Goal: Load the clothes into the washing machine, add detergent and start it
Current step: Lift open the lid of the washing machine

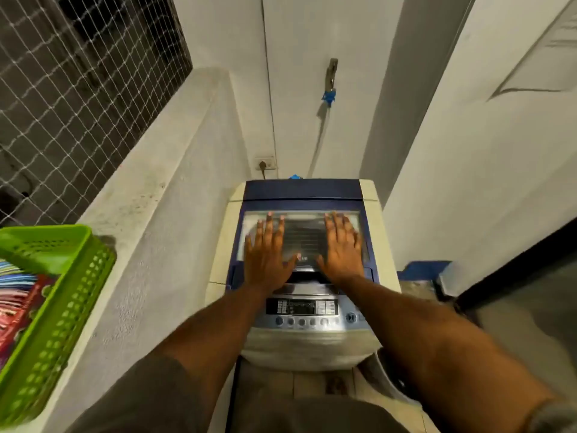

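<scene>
Both palms flat, fingers spread: left hand (268, 250) & right hand (342, 245) pressing washing machine (371, 195) lid (301, 234); green basket (67, 310) of clothes (22, 295) far left of machine.

The only view comes from a wide-angle camera worn on the head. It stands just in front of the washing machine (307, 345) and above it, facing forward and steeply down onto the lid (303, 232) and control panel (301, 307). The machine fills the middle of the frame, within arm's reach: the left hand (268, 254) and right hand (342, 248) lie on the lid. Left of the machine the view takes in a ledge with a green basket (46, 232) and netting (62, 89); behind it, a wall with a tap (331, 76); right of it, a white wall (468, 182). Straight edges bow toward the frame's borders.
</scene>
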